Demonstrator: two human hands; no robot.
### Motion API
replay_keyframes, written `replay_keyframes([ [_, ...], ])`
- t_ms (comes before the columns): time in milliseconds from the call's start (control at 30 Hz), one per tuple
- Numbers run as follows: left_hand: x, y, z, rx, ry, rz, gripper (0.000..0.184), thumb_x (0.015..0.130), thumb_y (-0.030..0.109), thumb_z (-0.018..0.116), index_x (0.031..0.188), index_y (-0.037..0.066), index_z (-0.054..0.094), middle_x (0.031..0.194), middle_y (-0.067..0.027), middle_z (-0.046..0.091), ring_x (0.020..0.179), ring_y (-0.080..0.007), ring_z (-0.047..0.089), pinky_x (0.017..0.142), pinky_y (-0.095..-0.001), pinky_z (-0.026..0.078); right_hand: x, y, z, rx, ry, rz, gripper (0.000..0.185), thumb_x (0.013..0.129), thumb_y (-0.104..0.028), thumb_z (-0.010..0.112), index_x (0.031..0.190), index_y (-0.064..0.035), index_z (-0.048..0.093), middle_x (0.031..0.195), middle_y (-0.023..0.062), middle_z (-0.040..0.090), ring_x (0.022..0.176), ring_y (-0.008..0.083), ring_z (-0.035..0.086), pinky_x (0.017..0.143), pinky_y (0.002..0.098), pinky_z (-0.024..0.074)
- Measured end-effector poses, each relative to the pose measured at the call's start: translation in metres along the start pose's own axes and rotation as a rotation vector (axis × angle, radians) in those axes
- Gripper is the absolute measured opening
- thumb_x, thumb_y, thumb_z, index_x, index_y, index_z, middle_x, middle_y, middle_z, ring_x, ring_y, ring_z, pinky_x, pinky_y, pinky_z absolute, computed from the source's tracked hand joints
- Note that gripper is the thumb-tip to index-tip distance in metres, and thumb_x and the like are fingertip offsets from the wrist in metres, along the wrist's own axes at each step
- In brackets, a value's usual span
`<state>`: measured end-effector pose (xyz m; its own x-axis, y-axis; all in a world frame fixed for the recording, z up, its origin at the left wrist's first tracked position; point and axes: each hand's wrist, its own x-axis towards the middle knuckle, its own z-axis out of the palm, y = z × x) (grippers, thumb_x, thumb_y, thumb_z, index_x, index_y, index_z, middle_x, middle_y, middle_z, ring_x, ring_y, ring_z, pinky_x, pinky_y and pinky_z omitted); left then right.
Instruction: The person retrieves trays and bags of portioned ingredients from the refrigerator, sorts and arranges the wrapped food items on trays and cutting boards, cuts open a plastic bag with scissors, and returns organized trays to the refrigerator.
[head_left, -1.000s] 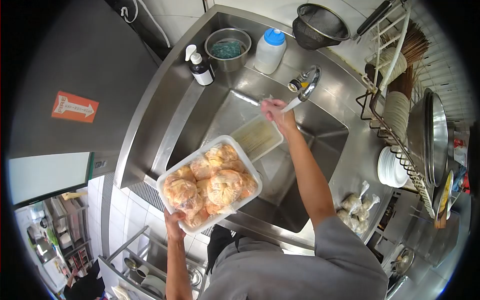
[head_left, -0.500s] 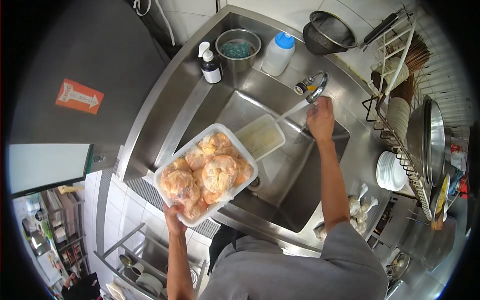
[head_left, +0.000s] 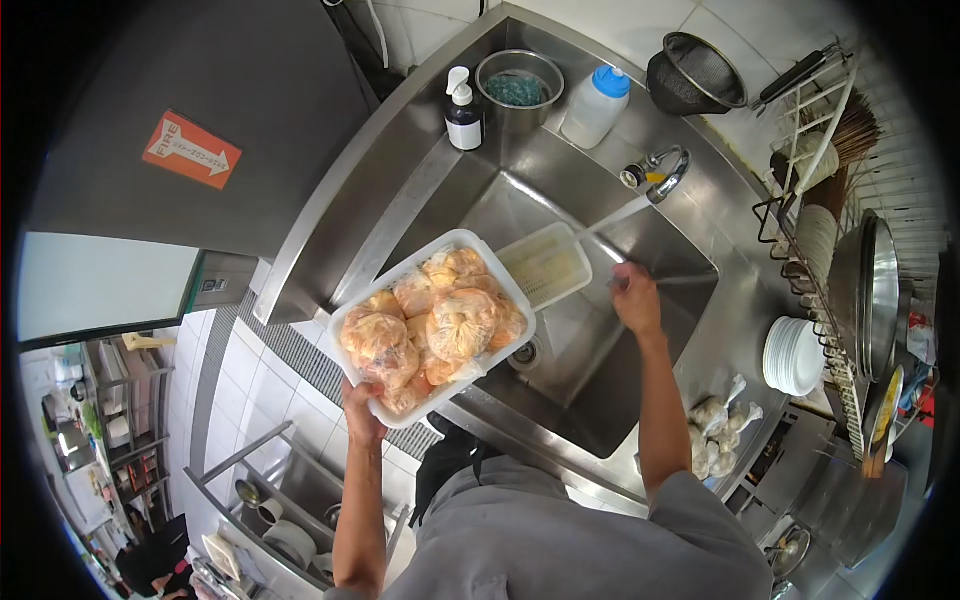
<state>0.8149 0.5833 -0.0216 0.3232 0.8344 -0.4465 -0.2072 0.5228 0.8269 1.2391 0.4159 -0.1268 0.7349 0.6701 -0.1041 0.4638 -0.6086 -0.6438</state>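
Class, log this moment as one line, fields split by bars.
left hand: gripping white tub of bagged bundles | right hand: above sink | tap: running into pale container

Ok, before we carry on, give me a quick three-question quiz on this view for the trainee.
1. Which hand holds the white tray of plastic-wrapped bundles, left or right?

2. True or false: the tap is turned off.

3. What stands between the pump bottle and the blue-capped bottle?
A) a mesh strainer
B) a metal bowl
C) a stack of plates

Key
1. The left hand, gripping its edge.
2. False: water runs from it into a container in the sink.
3. B
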Motion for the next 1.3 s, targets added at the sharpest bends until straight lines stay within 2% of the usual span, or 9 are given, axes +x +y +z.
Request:
replay_keyframes([
  [300, -0.013, 0.01, 0.004, 0.027, 0.107, 0.061, 0.073, 0.063, 0.007, 0.054, 0.133, -0.006, 0.04, 0.117, -0.0191, 0.058, 0.106, -0.0318, 0.061, 0.093, -0.0421, 0.052, -0.03, 0.007, 0.043, -0.034, -0.191, 0.054, 0.029, 0.081, -0.018, 0.066, 0.108, -0.0098, 0.063, 0.106, 0.0126, 0.067, 0.1, 0.0337, 0.065, 0.086, 0.0446, 0.0513],
  [833, -0.02, 0.002, -0.024, -0.024, 0.152, 0.063, 0.075, 0.063, 0.006, 0.055, 0.136, -0.005, 0.037, 0.119, -0.0196, 0.057, 0.107, -0.0326, 0.06, 0.094, -0.0411, 0.052, -0.034, -0.018, 0.082, -0.03, -0.402, -0.016, 0.022, 0.081, -0.02, 0.069, 0.1, -0.0103, 0.067, 0.095, 0.0111, 0.071, 0.09, 0.0321, 0.067, 0.08, 0.0413, 0.0527],
  [900, -0.023, 0.003, -0.02, -0.045, 0.144, 0.089, 0.076, 0.063, 0.006, 0.055, 0.135, -0.005, 0.038, 0.119, -0.0191, 0.057, 0.108, -0.0323, 0.06, 0.094, -0.0408, 0.051, -0.03, -0.013, 0.075, 0.03, -0.29, 0.02, 0.017, 0.081, -0.019, 0.069, 0.096, -0.0096, 0.068, 0.089, 0.0108, 0.071, 0.083, 0.0314, 0.068, 0.074, 0.0391, 0.0528],
  [967, -0.026, 0.006, -0.019, -0.014, 0.146, 0.067, 0.077, 0.062, 0.008, 0.056, 0.136, -0.005, 0.038, 0.121, -0.0185, 0.057, 0.108, -0.0321, 0.06, 0.095, -0.0407, 0.051, -0.012, -0.009, 0.056, 0.233, 0.084, -0.043, 0.013, 0.083, -0.017, 0.067, 0.09, -0.006, 0.068, 0.084, 0.0125, 0.07, 0.077, 0.0288, 0.069, 0.07, 0.038, 0.0522],
  [1033, -0.029, 0.007, -0.02, 0.003, 0.132, 0.068, 0.077, 0.062, 0.009, 0.057, 0.136, -0.005, 0.038, 0.121, -0.0184, 0.057, 0.109, -0.0321, 0.059, 0.095, -0.0409, 0.051, 0.021, 0.006, 0.04, 0.296, 0.434, 0.018, 0.02, 0.084, -0.013, 0.065, 0.104, -0.008, 0.067, 0.084, 0.0121, 0.07, 0.074, 0.0278, 0.067, 0.066, 0.0351, 0.0515],
  [1133, -0.028, 0.001, -0.033, 0.005, 0.119, 0.064, 0.078, 0.062, 0.01, 0.057, 0.136, -0.005, 0.037, 0.121, -0.0187, 0.056, 0.11, -0.0324, 0.059, 0.095, -0.0413, 0.051, 0.053, 0.025, 0.019, 0.482, 0.476, 0.171, 0.026, 0.086, -0.016, 0.064, 0.11, -0.006, 0.064, 0.087, 0.0117, 0.072, 0.075, 0.0297, 0.068, 0.066, 0.0358, 0.0524],
  [1200, -0.03, 0.004, -0.024, 0.033, 0.122, 0.094, 0.066, 0.066, 0.013, 0.054, 0.129, -0.004, 0.045, 0.116, -0.0166, 0.059, 0.107, -0.03, 0.06, 0.093, -0.0398, 0.051, 0.059, 0.046, 0.049, 0.168, 0.257, 0.156, 0.042, 0.089, -0.031, 0.062, 0.119, -0.0017, 0.064, 0.11, 0.0195, 0.069, 0.085, 0.031, 0.07, 0.087, 0.0375, 0.0515],
  [1267, -0.036, 0.002, -0.023, 0.033, 0.146, 0.094, 0.066, 0.066, 0.013, 0.054, 0.129, -0.005, 0.044, 0.117, -0.0166, 0.059, 0.107, -0.0298, 0.06, 0.093, -0.0396, 0.051, 0.046, 0.111, 0.155, -0.535, 0.011, 0.036, 0.034, 0.09, -0.027, 0.06, 0.122, -0.0162, 0.063, 0.123, 0.0141, 0.064, 0.114, 0.0322, 0.061, 0.094, 0.0426, 0.0492],
  [1300, -0.035, -0.001, -0.026, 0.036, 0.168, 0.092, 0.066, 0.067, 0.013, 0.054, 0.129, -0.005, 0.044, 0.117, -0.0166, 0.059, 0.106, -0.0297, 0.06, 0.092, -0.0393, 0.051, 0.042, 0.159, 0.226, -0.353, -0.201, 0.228, 0.037, 0.09, -0.027, 0.061, 0.125, -0.015, 0.06, 0.124, 0.0149, 0.062, 0.113, 0.0325, 0.058, 0.093, 0.0459, 0.0484],
])
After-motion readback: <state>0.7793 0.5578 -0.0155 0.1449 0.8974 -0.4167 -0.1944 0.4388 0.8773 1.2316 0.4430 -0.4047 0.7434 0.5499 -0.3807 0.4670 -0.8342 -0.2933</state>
